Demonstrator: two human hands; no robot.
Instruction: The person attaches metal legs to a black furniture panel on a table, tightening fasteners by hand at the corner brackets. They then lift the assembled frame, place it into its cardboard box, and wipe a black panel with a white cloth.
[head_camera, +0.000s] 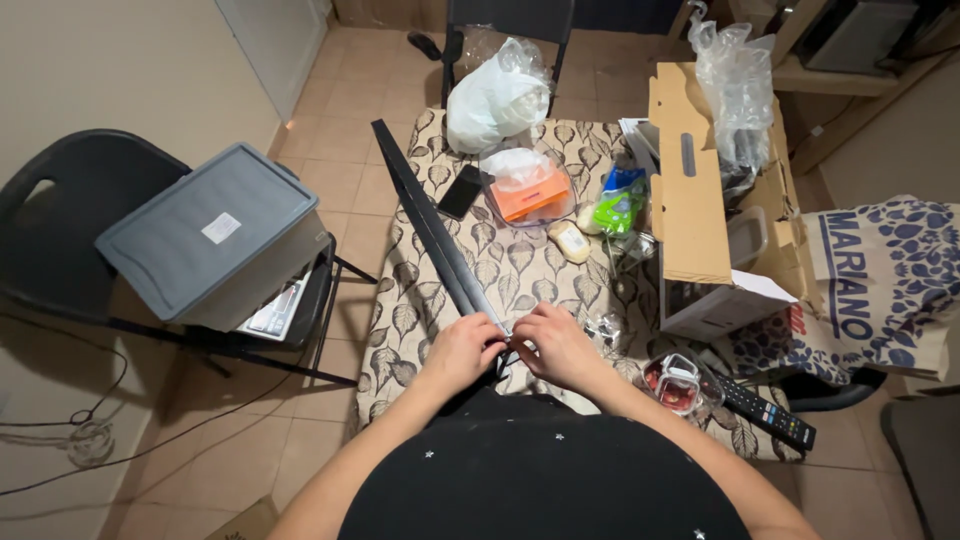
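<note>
Pinching the near end of the long black bar (435, 225), left hand (462, 350) and right hand (556, 345) fingers grasp it together, its length steadied along the leaf-patterned counter (520, 270).

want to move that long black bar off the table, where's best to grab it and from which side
Probably near the middle of the long black bar, coming from the table's left edge. It is long and thin, lying diagonally; both hands, left hand and right hand, meet at its near end, so the far end would sag. Its left side looks uncluttered.
</note>
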